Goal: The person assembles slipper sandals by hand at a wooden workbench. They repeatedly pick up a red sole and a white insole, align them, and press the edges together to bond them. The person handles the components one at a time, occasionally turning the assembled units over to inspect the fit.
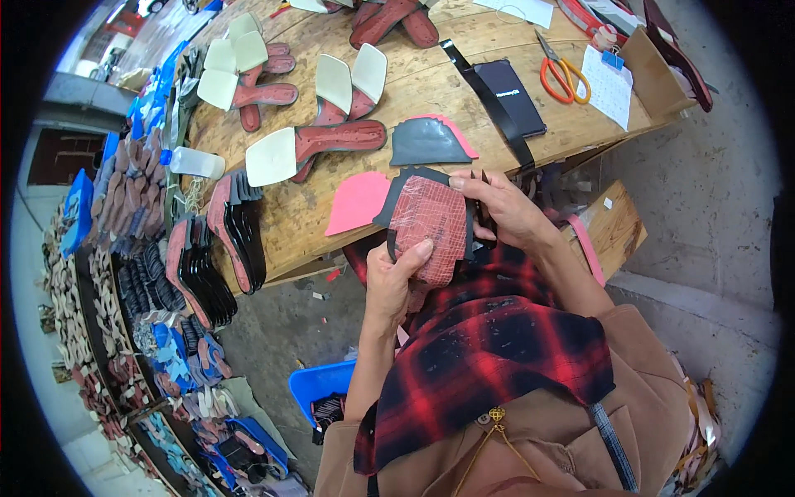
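- Fingers of the left hand point(386, 286): closed on the lower left edge of a layered piece point(424, 217), thumb flat on its upper face.
- Fingers of the right hand point(509, 211): thumb pressed on the upper right corner of the same piece, the others curled beside a slim dark object point(485, 217), mostly hidden; its kind cannot be told.
- Layered piece: held tilted over the lap, just beyond the near edge of the desk point(302, 203). A red cross-hatched panel point(431, 236) lies over a dark backing point(386, 215) that projects along the top and sides.
- Surroundings: a pink piece point(358, 203) just left, at the desk's edge; a grey piece point(429, 142) with a pink margin beyond; orange-handled scissors point(566, 79) well apart to the right.
- Possible fault, slippage: unequal thumb pressure could shift panel against backing, if the layers are unbonded; the bond cannot be judged.
- Possible fault, marking: the slim object, if hard, could scratch or snag the red face should the right hand turn inward.
- Possible fault, dropping: with no desk beneath, a loosened grip could let the piece fall.
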Demonstrator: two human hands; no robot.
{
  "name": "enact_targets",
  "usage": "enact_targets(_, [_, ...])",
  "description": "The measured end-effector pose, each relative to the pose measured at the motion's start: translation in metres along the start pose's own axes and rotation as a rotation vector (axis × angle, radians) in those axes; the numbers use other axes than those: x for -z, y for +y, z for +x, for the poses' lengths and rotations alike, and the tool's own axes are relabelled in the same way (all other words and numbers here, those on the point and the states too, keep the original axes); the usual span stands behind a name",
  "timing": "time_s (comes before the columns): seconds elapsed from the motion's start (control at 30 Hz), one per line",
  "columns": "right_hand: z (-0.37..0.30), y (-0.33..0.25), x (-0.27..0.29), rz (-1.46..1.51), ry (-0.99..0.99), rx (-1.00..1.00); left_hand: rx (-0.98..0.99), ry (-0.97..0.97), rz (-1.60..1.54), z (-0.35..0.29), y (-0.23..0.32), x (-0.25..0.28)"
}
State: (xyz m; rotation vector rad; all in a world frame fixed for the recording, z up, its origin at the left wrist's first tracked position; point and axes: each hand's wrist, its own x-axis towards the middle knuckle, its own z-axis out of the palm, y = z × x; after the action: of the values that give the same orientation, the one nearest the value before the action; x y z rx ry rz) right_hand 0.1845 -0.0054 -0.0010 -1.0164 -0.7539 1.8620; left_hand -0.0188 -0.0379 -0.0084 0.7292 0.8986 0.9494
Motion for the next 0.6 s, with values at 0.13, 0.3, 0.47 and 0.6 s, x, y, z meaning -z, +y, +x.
enact_targets(0.13, [-0.001, 0.002, 0.006, 0.056, -0.051, 0.011, 0.027, -0.006, 0.025, 0.001, 0.005, -0.004])
enact_targets(0.3, [0.000, 0.009, 0.008, 0.029, 0.010, 0.052, 0.058, -0.048, 0.140, 0.015, -0.007, 0.012])
enact_targets(0.47, [0.006, 0.025, 0.007, -0.164, 0.139, 0.069, 0.023, -0.042, 0.183, 0.021, -0.010, 0.011])
enact_targets(0.6, [0.016, 0.037, 0.010, -0.124, 0.198, 0.127, -0.217, 0.058, 0.390, 0.017, -0.025, 0.011])
